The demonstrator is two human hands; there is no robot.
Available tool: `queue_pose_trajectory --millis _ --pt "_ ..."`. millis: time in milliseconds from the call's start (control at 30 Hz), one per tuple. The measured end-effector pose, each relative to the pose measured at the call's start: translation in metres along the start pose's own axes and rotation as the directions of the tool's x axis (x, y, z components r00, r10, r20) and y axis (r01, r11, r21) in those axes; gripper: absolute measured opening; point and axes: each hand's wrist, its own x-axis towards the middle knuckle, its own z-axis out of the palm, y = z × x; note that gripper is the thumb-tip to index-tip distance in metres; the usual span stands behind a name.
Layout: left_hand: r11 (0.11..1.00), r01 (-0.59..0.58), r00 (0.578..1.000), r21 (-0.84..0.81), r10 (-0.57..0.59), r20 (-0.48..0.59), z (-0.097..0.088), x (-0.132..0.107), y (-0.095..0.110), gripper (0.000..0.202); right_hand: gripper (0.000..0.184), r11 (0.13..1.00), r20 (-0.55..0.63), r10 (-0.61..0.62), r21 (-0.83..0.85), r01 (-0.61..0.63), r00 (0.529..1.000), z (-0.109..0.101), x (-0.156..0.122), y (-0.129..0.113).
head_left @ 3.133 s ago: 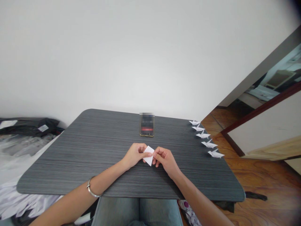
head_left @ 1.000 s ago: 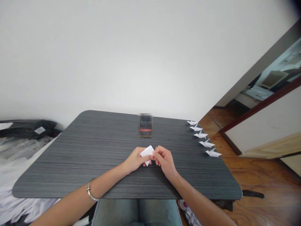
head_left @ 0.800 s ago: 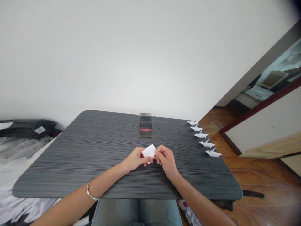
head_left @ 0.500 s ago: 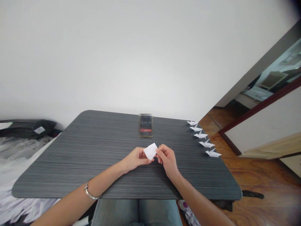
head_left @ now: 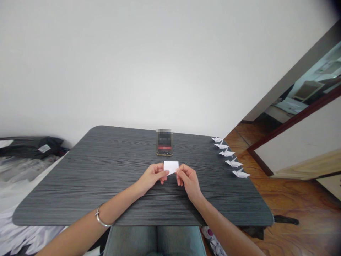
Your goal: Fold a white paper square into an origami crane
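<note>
A small white folded paper (head_left: 171, 167) is held up just above the dark grey striped table (head_left: 101, 177), near its middle. My left hand (head_left: 152, 176) pinches the paper's lower left corner and my right hand (head_left: 187, 178) pinches its lower right corner. The paper now looks like a small rectangle standing on its long edge. A silver bangle (head_left: 100, 217) circles my left wrist.
A phone (head_left: 164, 143) stands upright behind the paper. Several white paper cranes (head_left: 231, 159) line the table's right edge. Black and white bags (head_left: 29, 149) lie on the left. Wooden floor and an open doorway are on the right.
The paper was a triangle between my fingers; both hands turned it and raised it a little, and it now shows as a flat rectangle. Both hands kept hold of it.
</note>
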Motion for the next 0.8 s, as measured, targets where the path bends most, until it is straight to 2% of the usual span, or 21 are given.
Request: queue_pose_trajectory --millis 133,300,367,533,633,700,800 --pt "0.991 -0.126 0.985 0.055 0.131 -0.11 -0.004 0.001 0.005 0.026 0.021 0.999 0.093 0.044 -0.008 -0.043 0.995 0.002 -0.001 0.0" --pt "0.979 -0.164 0.973 0.123 0.181 -0.145 -0.005 0.0 0.007 0.025 0.03 0.999 0.118 0.048 -0.009 -0.047 0.992 0.003 0.0 0.0" --pt "0.974 -0.163 0.976 0.157 0.183 -0.122 -0.004 0.0 0.005 0.026 0.03 0.999 0.1 0.033 -0.005 -0.033 0.994 0.003 0.0 0.0" --pt "0.961 -0.135 0.991 0.241 0.136 0.011 -0.004 0.001 -0.002 0.026 0.019 0.999 0.106 0.004 -0.034 -0.001 0.994 0.002 0.001 -0.001" --pt "0.966 -0.147 0.989 0.215 0.147 0.017 -0.004 0.001 -0.004 0.023 0.017 1.0 0.065 -0.002 -0.013 0.003 0.998 0.002 0.0 -0.001" --pt "0.975 -0.149 0.989 0.165 0.148 0.017 -0.003 0.001 -0.004 0.028 0.018 1.0 0.041 0.004 0.009 -0.004 0.999 0.002 0.001 0.0" --pt "0.984 -0.143 0.99 0.108 0.144 -0.001 -0.003 0.001 -0.003 0.028 0.017 0.999 0.055 0.01 0.045 -0.013 0.998 0.002 0.001 0.001"
